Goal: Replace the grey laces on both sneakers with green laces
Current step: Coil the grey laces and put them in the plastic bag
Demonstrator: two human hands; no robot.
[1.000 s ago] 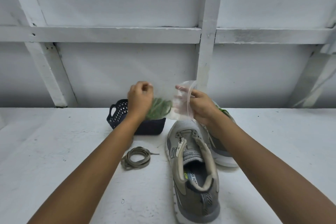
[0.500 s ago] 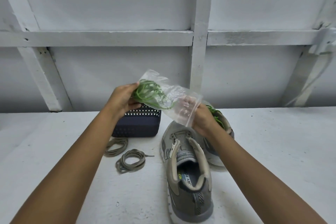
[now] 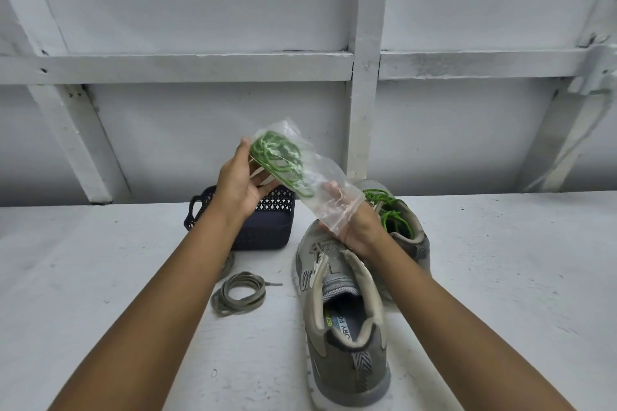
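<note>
A clear plastic bag (image 3: 320, 177) with a coiled green lace (image 3: 278, 157) inside is held up above the table by both hands. My left hand (image 3: 238, 187) grips its closed end where the lace sits. My right hand (image 3: 354, 223) holds the bag's open end, fingers showing through the plastic. Below, a grey sneaker (image 3: 344, 320) without laces points away from me. Behind my right wrist stands a second grey sneaker (image 3: 405, 227) threaded with green lace. A coiled grey lace (image 3: 238, 292) lies on the table left of the near sneaker.
A dark blue perforated basket (image 3: 267, 227) stands on the white table (image 3: 100, 277) behind my left hand. Part of another grey lace (image 3: 228, 262) shows beside my left forearm. A white framed wall (image 3: 364, 77) rises at the table's back edge.
The bag went from held straight between both hands to tilted, my left hand lifting the lace end up. My right hand slid to the lower open end.
</note>
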